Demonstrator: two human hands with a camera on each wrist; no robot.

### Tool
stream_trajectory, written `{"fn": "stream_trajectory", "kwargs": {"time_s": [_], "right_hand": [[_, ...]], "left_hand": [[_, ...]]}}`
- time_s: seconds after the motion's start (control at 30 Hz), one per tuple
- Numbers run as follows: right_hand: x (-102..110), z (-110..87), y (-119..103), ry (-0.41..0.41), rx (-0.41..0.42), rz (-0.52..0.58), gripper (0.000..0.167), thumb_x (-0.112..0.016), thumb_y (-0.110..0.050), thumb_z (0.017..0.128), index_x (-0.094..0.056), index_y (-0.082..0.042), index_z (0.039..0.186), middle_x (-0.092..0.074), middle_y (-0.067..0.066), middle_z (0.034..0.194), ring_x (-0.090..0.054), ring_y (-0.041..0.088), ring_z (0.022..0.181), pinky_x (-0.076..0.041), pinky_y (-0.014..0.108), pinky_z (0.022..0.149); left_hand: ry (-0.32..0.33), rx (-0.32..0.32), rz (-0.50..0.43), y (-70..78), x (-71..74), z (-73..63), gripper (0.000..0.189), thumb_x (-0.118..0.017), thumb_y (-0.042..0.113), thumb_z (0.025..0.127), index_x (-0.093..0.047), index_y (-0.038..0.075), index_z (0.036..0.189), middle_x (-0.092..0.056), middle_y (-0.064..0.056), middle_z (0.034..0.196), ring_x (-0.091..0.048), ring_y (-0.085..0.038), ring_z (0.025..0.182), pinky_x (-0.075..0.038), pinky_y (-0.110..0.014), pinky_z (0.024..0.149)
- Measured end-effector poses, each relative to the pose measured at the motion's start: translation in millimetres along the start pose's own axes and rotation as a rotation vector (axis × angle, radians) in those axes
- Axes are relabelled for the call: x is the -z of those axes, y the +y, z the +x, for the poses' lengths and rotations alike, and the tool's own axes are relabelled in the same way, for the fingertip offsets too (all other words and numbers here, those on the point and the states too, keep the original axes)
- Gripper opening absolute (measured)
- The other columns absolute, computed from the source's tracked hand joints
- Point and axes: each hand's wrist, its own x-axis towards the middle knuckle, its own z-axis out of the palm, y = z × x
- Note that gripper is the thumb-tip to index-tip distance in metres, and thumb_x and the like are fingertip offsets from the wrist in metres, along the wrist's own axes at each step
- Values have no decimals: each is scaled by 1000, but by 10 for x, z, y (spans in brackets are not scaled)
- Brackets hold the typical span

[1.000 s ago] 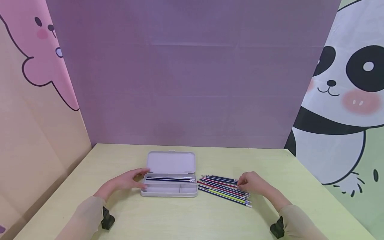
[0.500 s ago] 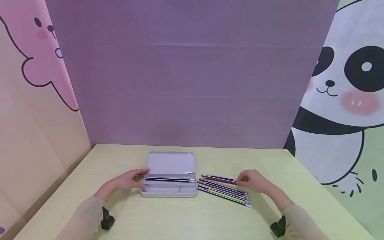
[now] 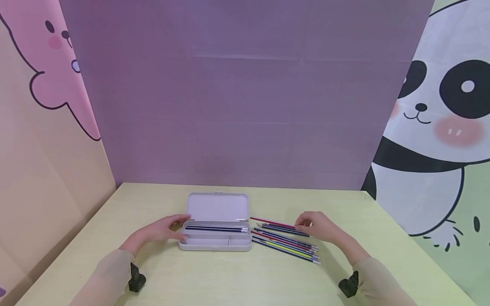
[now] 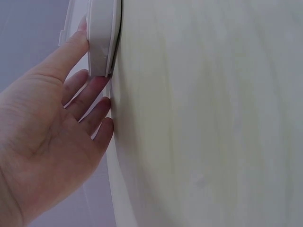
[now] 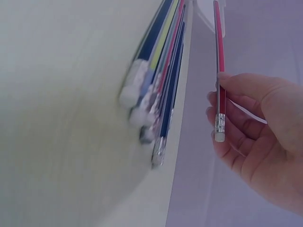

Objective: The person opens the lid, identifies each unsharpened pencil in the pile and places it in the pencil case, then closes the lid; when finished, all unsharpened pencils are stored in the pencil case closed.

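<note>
A white pencil case (image 3: 216,242) lies with its lid tipped back, dark pencils (image 3: 216,229) in its rear compartment. At its left end my left hand (image 3: 162,228) holds it, thumb at the front corner and fingers toward the back; the left wrist view shows thumb and fingers of the same hand (image 4: 61,113) about the case's end (image 4: 102,38). My right hand (image 3: 315,225) pinches a red pencil (image 3: 272,222) near its eraser end. In the right wrist view this red striped pencil (image 5: 220,52) is raised off the pile, between thumb and fingers.
Right of the case lies a loose fan of pencils (image 3: 285,245), dark blue, red and yellow-green, eraser ends to the right. The lid (image 3: 218,207) stands behind the case. A purple backdrop (image 3: 245,93) rises at the table's (image 3: 214,280) far edge.
My right hand has drawn the red pencil out of the pile, lifting it and shifting it back and left toward the case. My left hand has stayed at the case.
</note>
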Motion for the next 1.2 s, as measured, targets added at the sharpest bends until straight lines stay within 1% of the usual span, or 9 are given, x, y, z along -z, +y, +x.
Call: {"fn": "stream_trajectory", "kwargs": {"time_s": [0.23,0.53,0.67,0.87,0.93,1.03,1.1,1.2], "right_hand": [[-16,122,-95,10,62,27,5,-66,-13,87,-68,-10,90,-62,-5,79,-51,3,69,-47,20,59],[-104,276,-287,7,83,47,5,-66,-14,87,-68,-11,91,-62,-6,79,-51,4,70,-47,19,60],[-136,345,-368,-4,105,58,6,-66,-14,87,-69,-10,91,-62,-5,79,-51,4,70,-47,19,60],[-197,457,-491,-30,98,78,7,-65,-14,88,-69,-10,92,-63,-4,82,-50,5,72,-48,18,62],[-226,488,-530,-35,107,83,6,-65,-13,88,-69,-10,92,-63,-4,83,-51,5,72,-48,18,63],[-279,533,-585,-42,133,91,6,-65,-13,87,-69,-10,91,-63,-4,82,-51,4,71,-48,18,63],[-313,560,-624,-50,144,96,6,-66,-14,87,-70,-11,91,-63,-4,82,-51,4,71,-48,18,62],[-356,598,-692,-65,140,107,7,-66,-14,87,-70,-10,91,-62,-4,82,-51,4,71,-48,17,63]], "left_hand": [[1,6,14,20,6,14,77,-73,34,80,-38,7,143,-38,-19,145,-32,-38,136,-25,-55,111],[-3,5,27,23,2,21,75,-73,32,81,-38,7,143,-40,-19,145,-33,-38,135,-25,-54,111],[-2,1,28,22,8,13,76,-73,33,81,-38,6,142,-40,-19,144,-33,-38,135,-26,-55,111],[0,16,14,27,23,8,77,-74,35,80,-38,7,143,-38,-19,145,-31,-38,136,-24,-55,111],[0,21,13,25,25,10,78,-74,35,80,-38,7,143,-38,-19,145,-31,-38,136,-24,-55,111],[0,25,7,16,18,15,77,-74,34,80,-38,7,143,-39,-19,145,-31,-38,136,-24,-55,112],[-1,15,17,11,10,18,76,-73,33,81,-39,7,142,-40,-19,144,-32,-38,135,-25,-55,111],[0,14,14,4,-3,18,75,-73,31,81,-39,7,142,-40,-19,144,-33,-37,135,-25,-54,112]]}}
